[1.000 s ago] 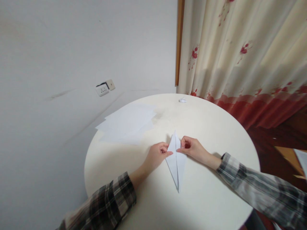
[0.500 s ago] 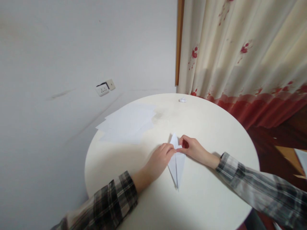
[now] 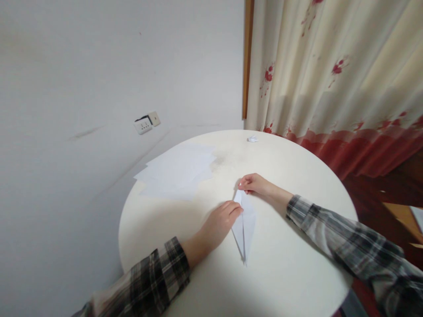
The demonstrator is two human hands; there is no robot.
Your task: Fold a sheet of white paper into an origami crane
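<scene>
The bare left hand is pressing the kite-shaped folded white paper on the round white table; whether it's pinching, I can't tell. The bare right hand is pinching the far end; hard tugging could be ripping it.

No readable text
No letters, numbers or signs can be made out on the sheets by the tabletop's far left edge, the folded paper, the scrap or the socket.

left hand on folded paper | right hand pinches its far tip
</scene>
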